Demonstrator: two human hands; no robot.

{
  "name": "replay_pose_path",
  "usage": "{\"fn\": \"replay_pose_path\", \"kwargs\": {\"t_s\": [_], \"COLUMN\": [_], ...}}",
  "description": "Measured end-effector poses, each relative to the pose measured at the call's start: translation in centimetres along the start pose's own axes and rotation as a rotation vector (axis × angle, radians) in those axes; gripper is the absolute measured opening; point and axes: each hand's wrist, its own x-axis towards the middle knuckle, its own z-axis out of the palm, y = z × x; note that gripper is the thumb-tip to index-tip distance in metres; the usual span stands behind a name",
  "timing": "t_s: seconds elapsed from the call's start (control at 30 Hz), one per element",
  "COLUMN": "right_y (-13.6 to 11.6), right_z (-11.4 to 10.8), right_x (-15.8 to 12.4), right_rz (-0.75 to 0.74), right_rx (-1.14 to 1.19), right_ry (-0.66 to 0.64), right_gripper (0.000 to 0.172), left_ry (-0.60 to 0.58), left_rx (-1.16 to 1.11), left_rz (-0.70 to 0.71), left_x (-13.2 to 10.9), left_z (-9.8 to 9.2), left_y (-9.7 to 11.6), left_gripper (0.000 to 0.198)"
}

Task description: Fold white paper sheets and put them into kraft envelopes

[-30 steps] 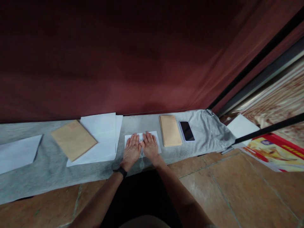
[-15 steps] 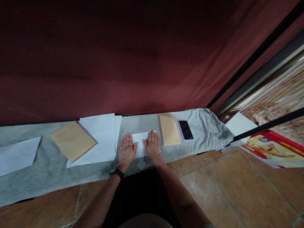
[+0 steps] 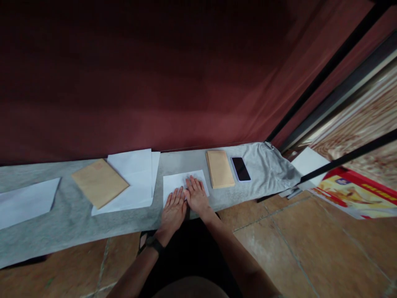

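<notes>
A white sheet of paper (image 3: 175, 182), apparently folded, lies flat on the grey cloth (image 3: 130, 219) in front of me. My left hand (image 3: 173, 210) rests on its near edge, fingers stretched out and palm down. Beside it my right hand (image 3: 196, 194) lies flat on the paper's right half, the thumb close to the left fingers. Both hands cover the near middle of the sheet. Just right of the paper is a stack of brown envelopes (image 3: 221, 169), and past it a phone (image 3: 241, 169) with a dark screen.
Left of my hands, a brown envelope (image 3: 99, 182) overlaps several white sheets (image 3: 136, 178). Farther left lies more white paper (image 3: 27, 203). A dark red curtain (image 3: 155, 82) hangs behind the cloth. Black bars (image 3: 328, 74) and a red and yellow box (image 3: 356, 192) are at right.
My hands have come closer together. The left hand slid right and nearer to me, the right slightly left, uncovering more of the paper's left side and right corner.
</notes>
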Motion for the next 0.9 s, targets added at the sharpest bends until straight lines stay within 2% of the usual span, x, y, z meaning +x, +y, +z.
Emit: {"fn": "replay_pose_path", "kwargs": {"t_s": [0.07, 0.2, 0.37, 0.67, 0.8, 0.9], "right_y": [-0.3, 0.1, 1.3, 3.1, 3.3, 3.1], "right_z": [-0.1, 0.1, -0.1, -1.6, -1.9, -1.9], "right_x": [-1.7, -4.2, -5.7, -8.8, -9.4, -9.4], "right_rz": [-0.067, -0.003, 0.024, 0.013, 0.014, 0.021], "right_rx": [0.001, -0.051, -0.088, -0.102, -0.101, -0.108], "right_ry": [-0.015, 0.055, 0.114, 0.101, 0.104, 0.123], "right_gripper": [0.052, 0.06, 0.065, 0.065, 0.064, 0.064], "left_ry": [-0.006, 0.027, 0.072, 0.101, 0.088, 0.061], "left_rx": [0.007, -0.008, -0.004, -0.013, -0.003, -0.006], "left_rz": [-0.006, -0.025, -0.07, -0.103, -0.128, -0.07], "left_x": [-0.6, -1.6, -2.8, -4.8, -5.0, -4.0], "left_z": [0.1, 0.1, -0.2, -0.3, -0.6, -0.7], "left_y": [0.3, -0.4, -1.4, -2.2, -1.5, 0.2], "left_gripper": [0.056, 0.059, 0.062, 0.063, 0.064, 0.062]}}
